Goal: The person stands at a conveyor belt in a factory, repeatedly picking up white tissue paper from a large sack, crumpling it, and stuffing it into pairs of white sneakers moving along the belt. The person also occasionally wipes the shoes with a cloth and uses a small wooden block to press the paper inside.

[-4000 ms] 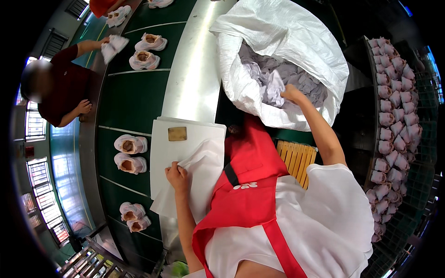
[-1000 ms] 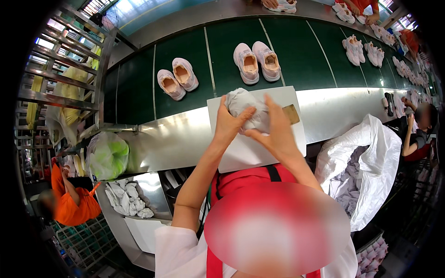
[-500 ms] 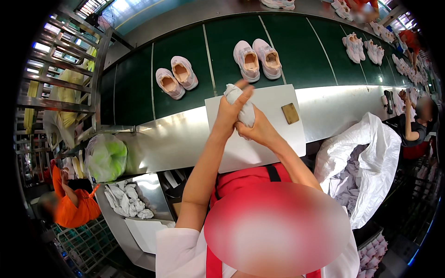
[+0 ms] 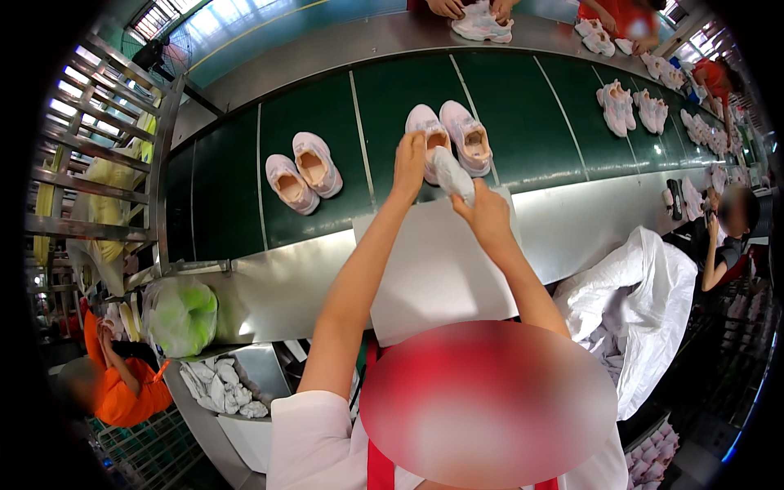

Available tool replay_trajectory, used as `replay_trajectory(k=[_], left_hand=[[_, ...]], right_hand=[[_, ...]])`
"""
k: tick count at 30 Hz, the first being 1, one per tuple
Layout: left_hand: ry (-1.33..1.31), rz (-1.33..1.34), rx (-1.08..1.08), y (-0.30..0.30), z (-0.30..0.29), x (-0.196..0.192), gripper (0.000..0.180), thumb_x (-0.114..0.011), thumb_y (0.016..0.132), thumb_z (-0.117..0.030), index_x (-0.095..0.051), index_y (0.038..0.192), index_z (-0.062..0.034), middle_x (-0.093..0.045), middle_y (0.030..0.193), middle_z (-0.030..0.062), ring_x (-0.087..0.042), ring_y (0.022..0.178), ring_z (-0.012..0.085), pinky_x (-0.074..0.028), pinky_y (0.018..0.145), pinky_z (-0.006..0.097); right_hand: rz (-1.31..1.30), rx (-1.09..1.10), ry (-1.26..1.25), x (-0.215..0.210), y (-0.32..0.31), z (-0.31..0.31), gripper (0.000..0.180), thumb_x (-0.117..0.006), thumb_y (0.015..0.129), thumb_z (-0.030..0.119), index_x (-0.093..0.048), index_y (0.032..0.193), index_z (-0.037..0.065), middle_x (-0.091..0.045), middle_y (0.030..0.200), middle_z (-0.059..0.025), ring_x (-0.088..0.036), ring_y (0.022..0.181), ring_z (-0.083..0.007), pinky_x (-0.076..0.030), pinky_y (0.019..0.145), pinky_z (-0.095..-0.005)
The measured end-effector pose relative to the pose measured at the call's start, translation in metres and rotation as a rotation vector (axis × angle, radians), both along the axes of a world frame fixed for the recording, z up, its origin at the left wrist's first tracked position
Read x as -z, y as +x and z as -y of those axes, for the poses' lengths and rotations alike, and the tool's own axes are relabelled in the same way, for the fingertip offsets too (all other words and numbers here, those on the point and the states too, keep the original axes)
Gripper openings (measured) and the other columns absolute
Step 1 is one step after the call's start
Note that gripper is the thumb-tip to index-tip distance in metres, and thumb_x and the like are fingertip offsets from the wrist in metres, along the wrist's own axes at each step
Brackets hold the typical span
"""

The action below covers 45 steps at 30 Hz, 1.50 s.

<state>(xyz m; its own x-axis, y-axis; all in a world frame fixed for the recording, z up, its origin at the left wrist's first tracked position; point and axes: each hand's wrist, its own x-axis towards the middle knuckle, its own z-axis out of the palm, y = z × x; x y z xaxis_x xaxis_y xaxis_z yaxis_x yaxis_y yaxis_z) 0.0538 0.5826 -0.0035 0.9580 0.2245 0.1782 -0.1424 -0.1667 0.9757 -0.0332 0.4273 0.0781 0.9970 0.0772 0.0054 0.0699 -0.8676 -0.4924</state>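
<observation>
A pair of pale pink-and-white sneakers stands on the green belt in front of me. My left hand [image 4: 411, 166] has its fingers on the left side and collar of the left sneaker [image 4: 423, 120]. In my right hand [image 4: 487, 216] is a wad of white paper [image 4: 452, 175], long and rounded. The wad's far end is at that sneaker's opening; how far it reaches in, I cannot tell. Close beside stands the right sneaker [image 4: 467, 135], untouched. A white board [image 4: 433, 273] lies under my forearms on the metal ledge.
Another sneaker pair [image 4: 304, 173] is to the left on the belt [image 4: 220, 188]. A white sack of paper [image 4: 653, 286] sits at right. Crumpled paper [image 4: 220, 385] and a bag with green contents [image 4: 181, 317] are at left. Co-workers handle shoes [image 4: 483, 23] across the belt.
Both hands have moved forward from over the board to the sneaker pair. My left hand has left the paper wad and taken the left sneaker; my right hand keeps the wad.
</observation>
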Motion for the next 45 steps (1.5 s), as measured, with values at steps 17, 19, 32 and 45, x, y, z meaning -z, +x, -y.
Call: replay_trajectory(k=[17, 19, 32, 45], left_hand=[[0.636, 0.01, 0.507, 0.093, -0.025, 0.023, 0.031, -0.054, 0.089, -0.019, -0.058, 0.112, 0.0006, -0.06, 0.107, 0.0234, -0.058, 0.096, 0.0398, -0.047, 0.083, 0.042], [0.56, 0.026, 0.491, 0.102, -0.027, 0.032, 0.03, -0.054, 0.089, -0.018, -0.059, 0.112, 0.0009, -0.06, 0.107, 0.0239, -0.058, 0.097, 0.0397, -0.046, 0.084, 0.042], [0.729, -0.069, 0.231, 0.075, 0.001, 0.028, 0.042, -0.069, 0.063, -0.001, -0.049, 0.1, -0.0035, -0.052, 0.104, 0.0181, -0.053, 0.099, 0.037, -0.048, 0.082, 0.045], [0.853, -0.151, 0.119, 0.096, 0.016, 0.037, 0.024, -0.061, 0.074, -0.001, -0.052, 0.096, -0.006, -0.058, 0.1, 0.0134, -0.059, 0.094, 0.033, -0.05, 0.076, 0.042]], right_hand=[[-0.061, -0.293, -0.654, 0.108, 0.158, -0.062, 0.017, -0.06, 0.08, 0.022, -0.069, 0.092, 0.013, -0.07, 0.093, -0.0062, -0.069, 0.08, -0.0215, -0.053, 0.067, -0.0352], [-0.035, -0.283, -0.64, 0.124, 0.173, -0.064, 0.017, -0.06, 0.08, 0.021, -0.069, 0.091, 0.011, -0.07, 0.089, -0.0082, -0.068, 0.079, -0.0241, -0.053, 0.066, -0.0363], [0.2, -0.462, -0.162, 0.1, 0.178, -0.025, 0.054, -0.076, 0.059, 0.008, -0.048, 0.104, 0.002, -0.05, 0.099, -0.0176, -0.053, 0.094, -0.0338, -0.049, 0.079, -0.0382], [0.223, -0.186, -0.257, 0.129, 0.189, -0.041, 0.037, -0.066, 0.069, 0.006, -0.046, 0.1, 0.007, -0.051, 0.098, -0.0154, -0.06, 0.087, -0.0331, -0.053, 0.065, -0.0388]])
